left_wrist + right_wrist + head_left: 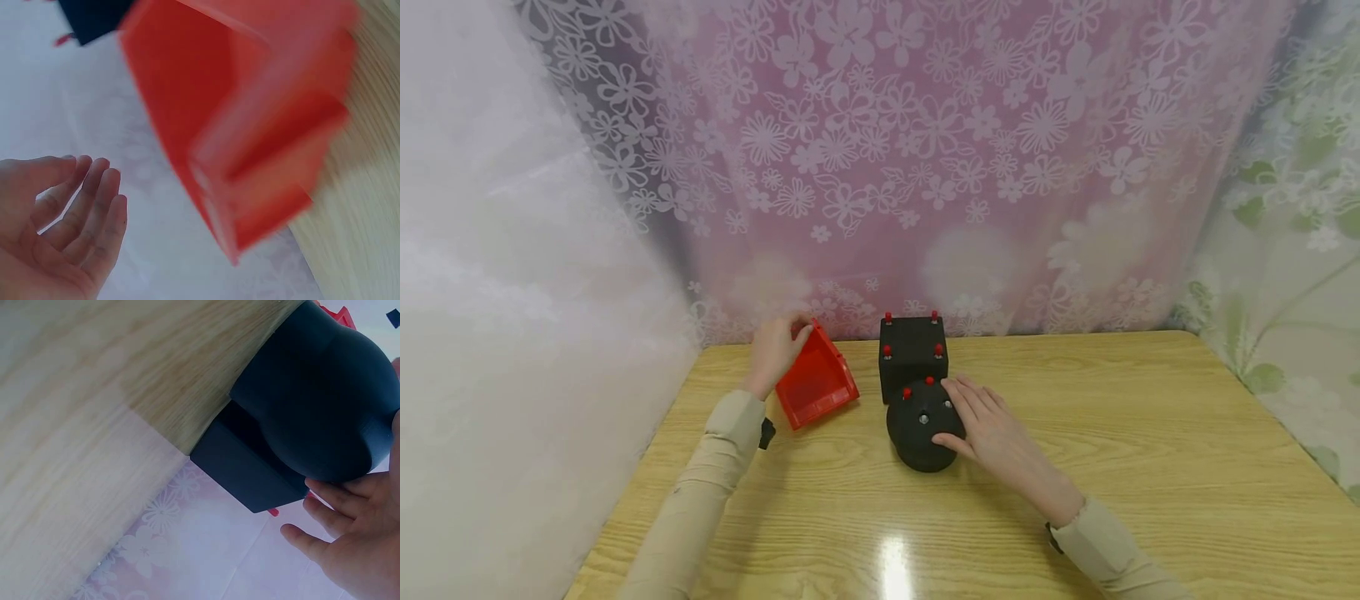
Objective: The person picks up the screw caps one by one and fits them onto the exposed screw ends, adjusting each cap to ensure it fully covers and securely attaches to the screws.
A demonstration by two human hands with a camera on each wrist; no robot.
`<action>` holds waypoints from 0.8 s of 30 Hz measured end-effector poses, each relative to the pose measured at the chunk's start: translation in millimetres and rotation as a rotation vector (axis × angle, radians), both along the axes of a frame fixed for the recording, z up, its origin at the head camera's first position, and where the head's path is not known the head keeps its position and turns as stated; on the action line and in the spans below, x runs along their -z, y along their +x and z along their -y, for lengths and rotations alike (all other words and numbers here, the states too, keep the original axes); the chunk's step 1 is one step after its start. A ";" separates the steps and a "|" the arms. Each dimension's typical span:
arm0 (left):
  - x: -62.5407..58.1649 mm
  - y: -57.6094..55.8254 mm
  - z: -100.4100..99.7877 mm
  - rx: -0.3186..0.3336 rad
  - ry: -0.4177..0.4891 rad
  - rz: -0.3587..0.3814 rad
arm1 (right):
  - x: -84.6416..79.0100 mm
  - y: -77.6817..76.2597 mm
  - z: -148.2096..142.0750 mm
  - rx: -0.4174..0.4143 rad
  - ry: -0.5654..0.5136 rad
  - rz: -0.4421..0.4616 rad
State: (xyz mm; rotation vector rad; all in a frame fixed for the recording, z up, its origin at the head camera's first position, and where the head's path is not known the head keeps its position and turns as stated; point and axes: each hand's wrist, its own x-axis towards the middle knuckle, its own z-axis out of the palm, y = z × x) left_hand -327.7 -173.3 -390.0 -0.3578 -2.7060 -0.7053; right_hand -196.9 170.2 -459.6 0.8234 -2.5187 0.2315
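A red plastic bin (814, 385), open-topped, sits at the left of the table. Just at its far left edge is my left hand (773, 354), overlapping the bin in the head view. The left wrist view shows that hand (69, 231) with fingers loosely curved and nothing between them, the bin (187, 75) beside it and blurred. My right hand (1000, 435) rests with straight fingers and spread thumb on the right side of a black rounded block (923, 450) topped with small metal posts, some red-capped. Right behind it stands a black square block (913, 368) with red-capped posts on top.
All of this stands on a wood-grain table (1120, 417). A pink flowered curtain (880, 167) hangs along its back edge, with pale sheeting (535, 250) on the left and a leaf-patterned sheet (1292, 275) on the right.
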 end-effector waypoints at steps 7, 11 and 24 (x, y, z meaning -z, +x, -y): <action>12.1 -14.4 4.4 0.017 -0.276 0.037 | -0.8 0.3 -1.5 0.003 -0.008 0.010; 18.3 -19.8 3.2 0.011 -0.408 0.081 | -0.8 -0.3 -1.7 0.000 -0.007 -0.002; 42.4 -22.0 0.6 -0.060 -0.636 0.164 | -4.9 1.5 -0.3 0.002 0.010 0.042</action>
